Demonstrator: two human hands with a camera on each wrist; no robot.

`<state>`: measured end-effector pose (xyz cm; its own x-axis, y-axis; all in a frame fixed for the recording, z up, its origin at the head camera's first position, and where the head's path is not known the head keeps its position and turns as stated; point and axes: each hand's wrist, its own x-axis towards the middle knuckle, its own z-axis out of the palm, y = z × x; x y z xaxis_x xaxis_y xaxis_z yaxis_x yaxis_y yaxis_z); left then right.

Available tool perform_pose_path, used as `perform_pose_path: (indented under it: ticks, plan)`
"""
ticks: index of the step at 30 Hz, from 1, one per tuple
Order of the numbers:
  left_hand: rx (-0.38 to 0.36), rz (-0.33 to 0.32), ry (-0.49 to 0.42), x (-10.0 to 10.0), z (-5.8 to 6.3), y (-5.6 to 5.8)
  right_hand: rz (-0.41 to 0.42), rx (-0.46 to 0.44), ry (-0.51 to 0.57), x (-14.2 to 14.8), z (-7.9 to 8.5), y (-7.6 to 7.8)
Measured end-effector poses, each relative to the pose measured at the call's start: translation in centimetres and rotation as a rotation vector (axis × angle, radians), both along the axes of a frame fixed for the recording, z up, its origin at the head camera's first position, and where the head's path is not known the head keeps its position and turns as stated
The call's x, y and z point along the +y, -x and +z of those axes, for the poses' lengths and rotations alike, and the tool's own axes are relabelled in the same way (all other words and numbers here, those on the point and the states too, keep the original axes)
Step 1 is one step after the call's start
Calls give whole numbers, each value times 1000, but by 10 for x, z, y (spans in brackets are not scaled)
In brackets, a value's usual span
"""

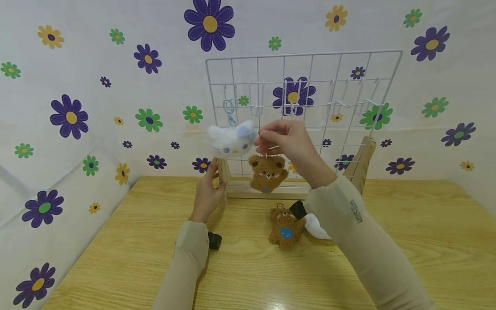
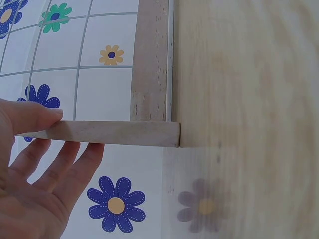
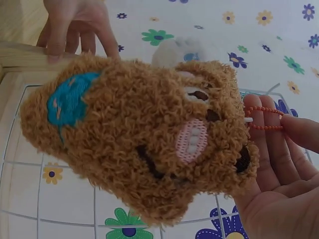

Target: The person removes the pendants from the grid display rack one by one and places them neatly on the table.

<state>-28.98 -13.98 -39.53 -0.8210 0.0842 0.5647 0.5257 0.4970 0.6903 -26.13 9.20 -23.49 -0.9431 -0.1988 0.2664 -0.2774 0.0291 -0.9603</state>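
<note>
My right hand (image 1: 284,140) pinches the orange bead loop (image 3: 266,110) of a brown plush bear keychain (image 1: 267,173), which hangs below the fingers in front of the wire grid rack (image 1: 271,82). In the right wrist view the bear's fuzzy body (image 3: 134,129) fills the middle, with its blue patch to the left. My left hand (image 1: 207,191) grips the rack's left wooden foot (image 2: 114,133), thumb on one side and fingers on the other. A white plush cat head (image 1: 231,140) with a blue bow hangs by a blue loop from the leftmost hook, just left of my right fingers.
Several white hooks (image 1: 292,105) line the rack's middle bar. A second brown bear keychain (image 1: 286,228) lies on the wooden table (image 1: 240,267), and beside it a white plush (image 1: 317,227) is partly covered by my right sleeve. The rack's right wooden foot (image 1: 364,165) stands behind that arm.
</note>
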Motion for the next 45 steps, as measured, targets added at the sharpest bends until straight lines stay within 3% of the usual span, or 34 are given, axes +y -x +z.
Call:
perform_pose_path:
  ticks: [6, 23, 45]
  plan:
    - [-2, 0, -6, 0, -1, 2, 2, -24, -11, 2, -8, -1]
    - [-18, -10, -30, 0, -1, 4, -21, 37, -49, 9, -28, -7]
    - [-17, -7, -10, 0, -2, 3, -8, -17, -18, 15, -54, -10]
